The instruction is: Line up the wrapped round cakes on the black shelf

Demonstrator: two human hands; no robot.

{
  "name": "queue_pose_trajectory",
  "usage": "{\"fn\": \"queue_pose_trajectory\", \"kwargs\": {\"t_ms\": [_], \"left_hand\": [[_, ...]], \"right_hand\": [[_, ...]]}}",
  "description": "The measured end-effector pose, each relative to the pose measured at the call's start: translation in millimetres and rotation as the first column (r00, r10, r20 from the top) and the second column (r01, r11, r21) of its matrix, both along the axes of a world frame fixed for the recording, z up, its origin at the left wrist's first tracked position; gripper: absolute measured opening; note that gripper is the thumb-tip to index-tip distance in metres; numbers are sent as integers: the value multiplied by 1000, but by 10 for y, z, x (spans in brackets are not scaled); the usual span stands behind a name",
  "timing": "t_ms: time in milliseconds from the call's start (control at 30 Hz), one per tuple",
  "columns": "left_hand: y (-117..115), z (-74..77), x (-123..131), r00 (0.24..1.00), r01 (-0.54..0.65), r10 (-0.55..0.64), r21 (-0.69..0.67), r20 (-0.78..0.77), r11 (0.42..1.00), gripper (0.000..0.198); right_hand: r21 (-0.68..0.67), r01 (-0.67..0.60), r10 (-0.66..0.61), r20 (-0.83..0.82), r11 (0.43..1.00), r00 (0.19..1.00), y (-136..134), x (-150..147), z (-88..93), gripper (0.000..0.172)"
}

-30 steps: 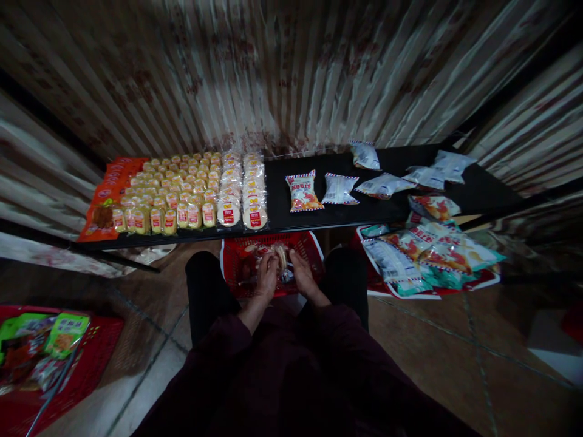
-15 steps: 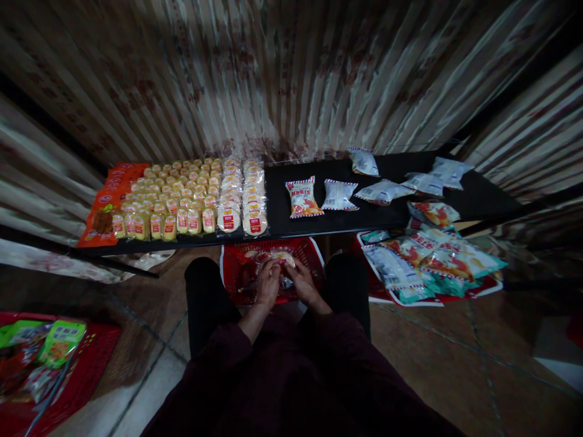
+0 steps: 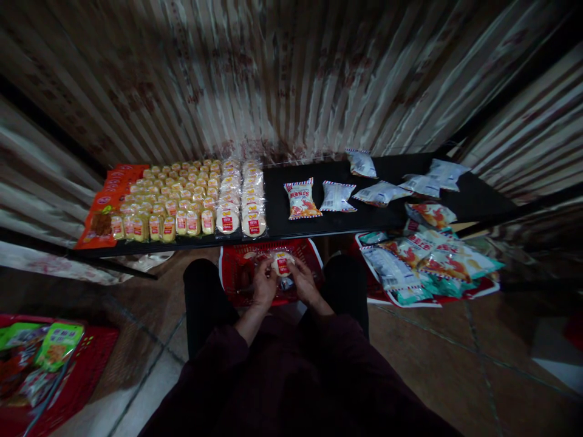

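Observation:
Between my two hands is a round, pale rice cracker in a clear wrapper (image 3: 282,264), its red label facing up. My left hand (image 3: 265,285) grips its left edge and my right hand (image 3: 304,283) its right edge. Both hands are over a red basket (image 3: 226,276) between my knees, which holds more wrapped items, partly hidden by the hands. On the black shelf (image 3: 291,227) ahead, similar wrapped rice crackers (image 3: 254,224) overlap in two rows. Left of them stand rows of small yellow wrapped cakes (image 3: 181,222).
An orange bag (image 3: 98,221) lies at the shelf's left end. Snack bags (image 3: 302,199) are spread over its right half. A heaped basket of snack bags (image 3: 396,270) stands right of my knee; another red basket (image 3: 98,358) is at lower left. A curtain (image 3: 273,79) hangs behind.
The wrapped cracker in my hands has turned so its red label now shows face up. My fingers have shifted to its two sides. The view has moved very slightly.

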State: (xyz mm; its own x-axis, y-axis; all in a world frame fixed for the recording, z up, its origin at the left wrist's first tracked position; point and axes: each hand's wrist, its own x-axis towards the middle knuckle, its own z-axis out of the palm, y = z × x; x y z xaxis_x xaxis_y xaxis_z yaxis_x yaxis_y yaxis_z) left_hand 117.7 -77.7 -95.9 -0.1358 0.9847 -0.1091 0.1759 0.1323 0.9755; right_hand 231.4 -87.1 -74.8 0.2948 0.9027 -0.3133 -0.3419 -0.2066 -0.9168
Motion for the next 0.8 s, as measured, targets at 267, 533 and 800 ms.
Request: {"fn": "queue_pose_trajectory", "kwargs": {"t_ms": [267, 533, 800], "left_hand": [[-8, 110, -26, 999, 17, -14, 76, -51, 997, 31], [-10, 246, -21, 993, 3, 11, 118, -116, 993, 28], [34, 380, -13, 988, -1, 30, 185, -155, 983, 30]], "right_hand": [[2, -48, 48, -84, 999, 995, 23, 44, -18, 51], [-4, 1, -2, -138, 1000, 990, 54, 36, 50, 54], [32, -31, 33, -72, 999, 997, 75, 61, 154, 50]]}}
